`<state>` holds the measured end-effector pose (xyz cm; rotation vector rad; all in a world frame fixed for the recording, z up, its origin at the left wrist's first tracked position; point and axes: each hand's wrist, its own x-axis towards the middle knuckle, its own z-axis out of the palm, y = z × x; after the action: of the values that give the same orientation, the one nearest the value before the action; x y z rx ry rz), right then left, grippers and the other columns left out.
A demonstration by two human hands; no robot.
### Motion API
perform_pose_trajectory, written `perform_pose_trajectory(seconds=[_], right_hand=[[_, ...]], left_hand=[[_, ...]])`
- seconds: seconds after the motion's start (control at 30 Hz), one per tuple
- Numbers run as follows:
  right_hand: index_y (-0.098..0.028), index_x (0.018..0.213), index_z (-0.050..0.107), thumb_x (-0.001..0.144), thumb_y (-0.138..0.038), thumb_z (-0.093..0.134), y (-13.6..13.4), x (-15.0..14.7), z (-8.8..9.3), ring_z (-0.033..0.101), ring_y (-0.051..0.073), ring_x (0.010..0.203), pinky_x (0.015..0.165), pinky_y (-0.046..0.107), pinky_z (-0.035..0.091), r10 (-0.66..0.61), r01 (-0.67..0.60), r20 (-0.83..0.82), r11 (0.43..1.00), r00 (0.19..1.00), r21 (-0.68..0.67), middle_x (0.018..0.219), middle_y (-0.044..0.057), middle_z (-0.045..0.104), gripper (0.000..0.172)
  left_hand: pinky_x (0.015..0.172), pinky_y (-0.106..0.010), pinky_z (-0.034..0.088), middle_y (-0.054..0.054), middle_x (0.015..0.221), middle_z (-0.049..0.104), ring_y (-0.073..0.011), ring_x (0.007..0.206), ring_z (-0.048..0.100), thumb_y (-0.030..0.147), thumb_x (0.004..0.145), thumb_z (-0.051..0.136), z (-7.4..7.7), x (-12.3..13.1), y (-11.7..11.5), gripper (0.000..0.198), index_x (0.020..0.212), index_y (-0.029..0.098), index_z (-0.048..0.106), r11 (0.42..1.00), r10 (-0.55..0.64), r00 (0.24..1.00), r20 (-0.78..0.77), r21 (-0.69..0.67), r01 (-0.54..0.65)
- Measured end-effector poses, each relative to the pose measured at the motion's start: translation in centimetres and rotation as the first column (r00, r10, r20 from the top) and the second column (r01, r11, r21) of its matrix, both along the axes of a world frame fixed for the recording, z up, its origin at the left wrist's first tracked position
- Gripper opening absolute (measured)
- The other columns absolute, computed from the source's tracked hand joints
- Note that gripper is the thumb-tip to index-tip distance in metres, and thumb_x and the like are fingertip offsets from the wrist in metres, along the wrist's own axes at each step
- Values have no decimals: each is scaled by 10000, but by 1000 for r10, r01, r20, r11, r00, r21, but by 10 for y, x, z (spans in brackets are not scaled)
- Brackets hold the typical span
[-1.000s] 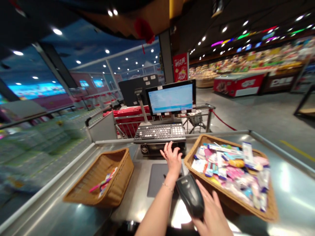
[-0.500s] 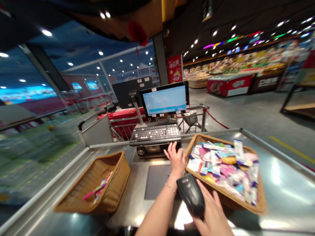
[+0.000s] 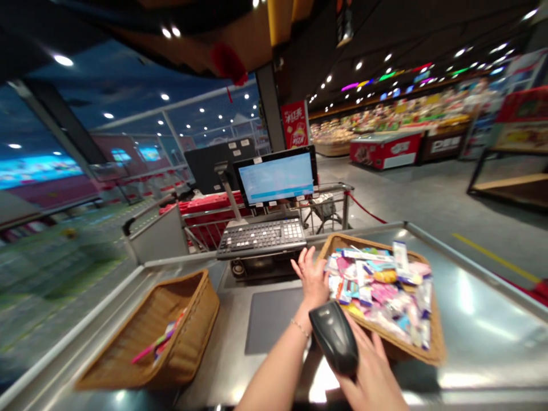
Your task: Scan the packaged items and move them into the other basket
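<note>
"What are the hands doing?"

"The right hand (image 3: 370, 379) is clamped round a black scanner (image 3: 334, 337). The left hand (image 3: 312, 279) holds nothing, its fingers spread wide, and it hovers by the far edge of the dark mat (image 3: 272, 319)."

"Where are the goods?"

"Right of the mat, a wicker basket (image 3: 436, 355) is heaped with small packets (image 3: 377, 297), pink, blue and white. Left of the mat, a second basket (image 3: 201, 297) holds only a few (image 3: 160, 342)."

"So how much is across?"

"A small share lies in the left basket; the bulk is in the right one."

"And beyond the mat?"

"A keyboard (image 3: 261, 237), with a monitor (image 3: 276, 177) behind it."
</note>
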<state>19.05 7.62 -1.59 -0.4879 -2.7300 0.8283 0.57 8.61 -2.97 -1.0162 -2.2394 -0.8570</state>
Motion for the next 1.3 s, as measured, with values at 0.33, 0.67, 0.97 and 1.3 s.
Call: perform_pose_trajectory(seconds=[0.33,0.67,0.97,1.3], right_hand=[[-137,1397,463,852,-319,435,4,4,3,287,304,1431,1160,617,175,-38,37,21,999,999,34,1480,125,429,576],[-95,1384,473,861,-328,428,8,9,-2,307,306,1422,1162,604,205,-61,59,22,995,998,79,1477,137,424,574],[-97,1391,461,876,-348,428,12,12,-10,334,343,1400,1119,656,254,-108,109,-19,994,994,32,1467,158,433,575],[-43,1363,483,825,-345,428,12,13,5,364,350,1383,1121,664,239,-165,165,32,986,986,-6,1445,179,449,620]], left_hand=[[1120,-681,190,-67,1420,496,-294,1373,339,213,764,644,6,9,13,230,980,288,672,999,-41,999,-22,-21,41],[1124,-697,152,-66,1441,480,-322,1386,332,268,811,613,8,21,32,200,991,311,686,984,-167,986,-2,-59,167],[1089,-745,163,-61,1496,424,-339,1404,304,286,848,570,16,34,48,135,869,258,701,926,-249,968,-22,-297,232],[1055,-782,182,-123,1550,327,-330,1435,256,238,923,424,21,44,72,274,969,186,689,791,-386,915,-120,-553,262]])
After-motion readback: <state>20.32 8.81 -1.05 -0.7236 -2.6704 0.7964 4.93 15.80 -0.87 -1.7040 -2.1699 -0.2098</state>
